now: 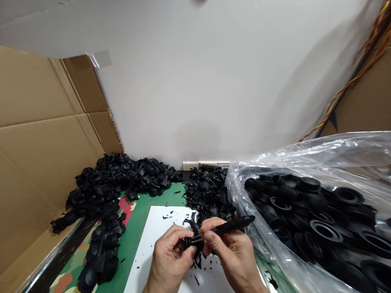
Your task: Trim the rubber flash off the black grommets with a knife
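My left hand [171, 258] is closed, pinching a small black rubber part [188, 243] between thumb and fingers; much of the part is hidden. In my right hand [233, 254] is a black-handled tool [236, 224] with a thin metal tip, gripped like a pen. Its tip points left and meets the rubber part; I cannot tell the tip's exact shape. Both hands are over a white sheet [159, 221], where black rubber scraps [197, 260] lie scattered beneath and around them.
Ribbed black rubber pieces [146, 175] are heaped at the back left, trailing forward along the green mat [134, 228]. A pile of black trimmings [207, 187] sits behind my hands. At right, a clear plastic bag [241, 195] holds black bellows [324, 232]. Cardboard [45, 142] stands at left.
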Demonstrator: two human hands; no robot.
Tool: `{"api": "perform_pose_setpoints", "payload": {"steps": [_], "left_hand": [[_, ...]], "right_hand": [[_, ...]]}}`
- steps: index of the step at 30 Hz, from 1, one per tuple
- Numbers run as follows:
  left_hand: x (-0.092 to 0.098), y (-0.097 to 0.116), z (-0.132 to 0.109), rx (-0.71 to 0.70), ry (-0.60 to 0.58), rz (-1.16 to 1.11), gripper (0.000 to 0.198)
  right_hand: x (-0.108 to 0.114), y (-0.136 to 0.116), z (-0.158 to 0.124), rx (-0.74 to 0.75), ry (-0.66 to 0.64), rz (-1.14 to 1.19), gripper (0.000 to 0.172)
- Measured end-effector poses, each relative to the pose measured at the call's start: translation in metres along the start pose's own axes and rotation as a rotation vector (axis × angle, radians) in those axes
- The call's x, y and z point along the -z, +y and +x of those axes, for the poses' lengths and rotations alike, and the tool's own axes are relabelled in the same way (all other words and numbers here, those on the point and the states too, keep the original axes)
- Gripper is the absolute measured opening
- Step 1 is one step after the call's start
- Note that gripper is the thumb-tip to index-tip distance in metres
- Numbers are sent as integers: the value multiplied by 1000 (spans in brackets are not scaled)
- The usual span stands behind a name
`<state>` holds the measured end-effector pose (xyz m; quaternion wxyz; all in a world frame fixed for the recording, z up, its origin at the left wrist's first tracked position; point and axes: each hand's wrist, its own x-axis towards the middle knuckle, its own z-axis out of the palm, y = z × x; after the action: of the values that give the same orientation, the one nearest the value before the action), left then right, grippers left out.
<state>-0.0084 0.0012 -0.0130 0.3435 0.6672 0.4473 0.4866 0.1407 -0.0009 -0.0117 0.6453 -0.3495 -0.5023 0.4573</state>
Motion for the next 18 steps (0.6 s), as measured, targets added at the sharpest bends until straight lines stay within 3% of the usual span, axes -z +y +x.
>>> {"api": "perform_pose_setpoints", "payload": {"steps": [11, 13, 18], "left_hand": [[-2, 5, -1, 34, 3, -7, 16], [-3, 5, -1, 57, -5, -14, 13], [-5, 7, -3, 70, 13, 8, 11]], "right_hand": [[-5, 5, -3, -24, -86, 37, 18], [-4, 4, -3, 54, -89, -41, 16], [12, 0, 7, 446, -18, -423, 13]]}}
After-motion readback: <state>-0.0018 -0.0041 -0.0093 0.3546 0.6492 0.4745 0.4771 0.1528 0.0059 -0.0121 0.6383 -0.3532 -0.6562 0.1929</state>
